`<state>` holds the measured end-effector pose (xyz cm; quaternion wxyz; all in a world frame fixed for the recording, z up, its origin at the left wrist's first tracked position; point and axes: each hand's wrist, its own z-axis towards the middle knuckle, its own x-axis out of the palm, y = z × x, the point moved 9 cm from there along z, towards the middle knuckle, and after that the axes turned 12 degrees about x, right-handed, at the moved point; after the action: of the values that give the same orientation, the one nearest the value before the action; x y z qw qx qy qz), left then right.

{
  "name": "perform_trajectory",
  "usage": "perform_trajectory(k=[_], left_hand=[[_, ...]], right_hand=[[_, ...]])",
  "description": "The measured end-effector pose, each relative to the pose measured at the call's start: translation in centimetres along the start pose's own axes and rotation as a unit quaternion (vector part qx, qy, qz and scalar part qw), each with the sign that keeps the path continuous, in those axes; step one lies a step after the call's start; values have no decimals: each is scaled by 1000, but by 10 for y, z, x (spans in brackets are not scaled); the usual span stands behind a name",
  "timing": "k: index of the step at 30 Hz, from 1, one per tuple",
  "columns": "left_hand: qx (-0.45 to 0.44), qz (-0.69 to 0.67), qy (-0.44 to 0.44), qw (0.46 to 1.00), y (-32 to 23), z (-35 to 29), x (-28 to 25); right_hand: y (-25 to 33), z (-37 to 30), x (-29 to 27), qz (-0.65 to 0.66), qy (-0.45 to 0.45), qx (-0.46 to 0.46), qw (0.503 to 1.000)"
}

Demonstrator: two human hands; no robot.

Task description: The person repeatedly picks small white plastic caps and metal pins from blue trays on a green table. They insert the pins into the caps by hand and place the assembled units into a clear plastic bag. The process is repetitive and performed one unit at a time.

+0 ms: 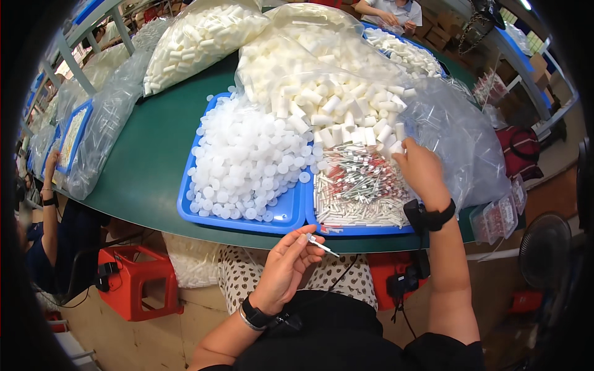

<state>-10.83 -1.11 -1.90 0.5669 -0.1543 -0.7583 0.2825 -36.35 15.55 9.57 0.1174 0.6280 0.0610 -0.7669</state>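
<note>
Near the table's front edge my left hand [286, 266] is closed, pinching a thin white stick [323, 247] with a dark tip between thumb and fingers. My right hand [422, 170] reaches to the near right edge of a heap of white foam-like cylinders [337, 108], its thumb and forefinger closed on one white cylinder [396, 148]. Below that hand, a blue tray [365, 230] holds small white sticks [359, 210] with red and green thin pieces [362, 173] on top. Beside it, another blue tray [288, 213] is heaped with translucent white discs [238, 154].
A large clear plastic bag [458, 136] spreads at the right of the green table [148, 161]. Another full bag of cylinders [204, 40] stands at the far left. Co-workers sit at left and far side. A red stool [139, 281] and a fan [544, 250] flank me.
</note>
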Motion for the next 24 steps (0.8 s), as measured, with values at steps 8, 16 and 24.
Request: perform_trajectory(k=[8,16,24], left_hand=[[3,8,2,1000,-3,-1,-1],[64,66,131,987,-19,-7,39],[81,190,159,965,-14,-10,39]], right_hand=[[-19,-5,-6,220,-43,40,974],[67,-133,-35,397,236,-73,884],[77,-176,22,568,423,31,705]])
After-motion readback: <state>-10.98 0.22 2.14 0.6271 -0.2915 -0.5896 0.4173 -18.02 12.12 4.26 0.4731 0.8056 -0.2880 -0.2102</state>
